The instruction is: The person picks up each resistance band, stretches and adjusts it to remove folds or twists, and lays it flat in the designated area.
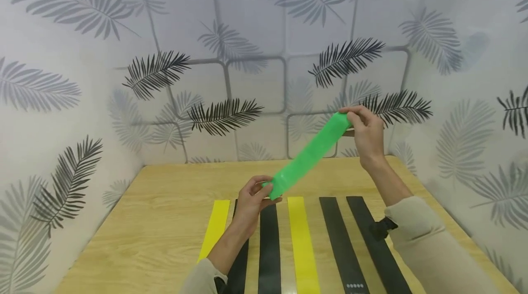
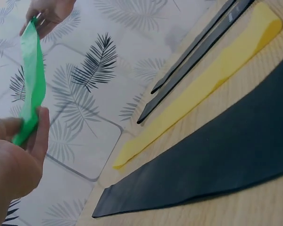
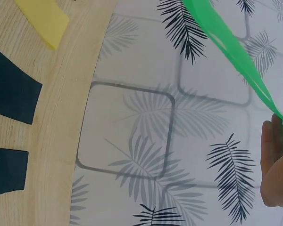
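A flat green resistance band (image 1: 309,155) is stretched out in the air above the far side of the table, slanting up to the right. My left hand (image 1: 250,202) pinches its lower end between thumb and fingers. Higher up, my right hand (image 1: 368,134) grips the other end. The left wrist view shows the green band (image 2: 34,70) between both hands, slightly twisted. In the right wrist view the band (image 3: 236,52) appears nearly edge-on, and the right hand (image 3: 279,169) is partly cut off by the frame.
On the wooden table (image 1: 165,211) lie two yellow bands (image 1: 302,243) and several black bands (image 1: 269,248), side by side and pointing away from me. My left forearm covers part of the left ones. A leaf-patterned wall (image 1: 264,83) stands behind the table.
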Demonstrator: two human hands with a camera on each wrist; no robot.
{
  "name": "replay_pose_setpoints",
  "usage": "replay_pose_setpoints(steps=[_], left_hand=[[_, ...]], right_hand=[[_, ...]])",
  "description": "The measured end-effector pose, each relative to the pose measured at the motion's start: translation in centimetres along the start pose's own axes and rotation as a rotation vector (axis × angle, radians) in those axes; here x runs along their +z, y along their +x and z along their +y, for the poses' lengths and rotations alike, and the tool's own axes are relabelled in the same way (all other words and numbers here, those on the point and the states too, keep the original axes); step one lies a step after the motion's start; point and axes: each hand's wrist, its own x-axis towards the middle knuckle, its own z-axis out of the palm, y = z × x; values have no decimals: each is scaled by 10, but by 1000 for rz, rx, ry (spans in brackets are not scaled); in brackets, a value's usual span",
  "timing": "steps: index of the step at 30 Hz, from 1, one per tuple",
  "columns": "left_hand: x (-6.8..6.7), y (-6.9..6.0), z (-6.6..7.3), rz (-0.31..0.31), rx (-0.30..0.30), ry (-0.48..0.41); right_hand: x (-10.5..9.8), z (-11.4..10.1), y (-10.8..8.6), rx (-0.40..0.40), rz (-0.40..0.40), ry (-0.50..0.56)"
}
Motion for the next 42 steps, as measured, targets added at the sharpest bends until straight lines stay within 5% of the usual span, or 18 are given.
replay_pose_setpoints(steps=[7, 16, 25, 36, 42], left_hand=[[-6, -12, 0, 105, -69, 159], [-19, -39, 2, 11, -170, 207], [-31, -73, 11, -67, -246, 246], [-39, -114, 19, 32, -293, 278], [-46, -134, 25, 84, -255, 240]], right_hand=[[7, -2, 1, 59, -5, -59], [17, -3, 1, 199, -89, -87], [27, 0, -2, 320, -195, 2], [54, 12, -11, 441, -285, -26], [71, 26, -20, 524, -294, 34]])
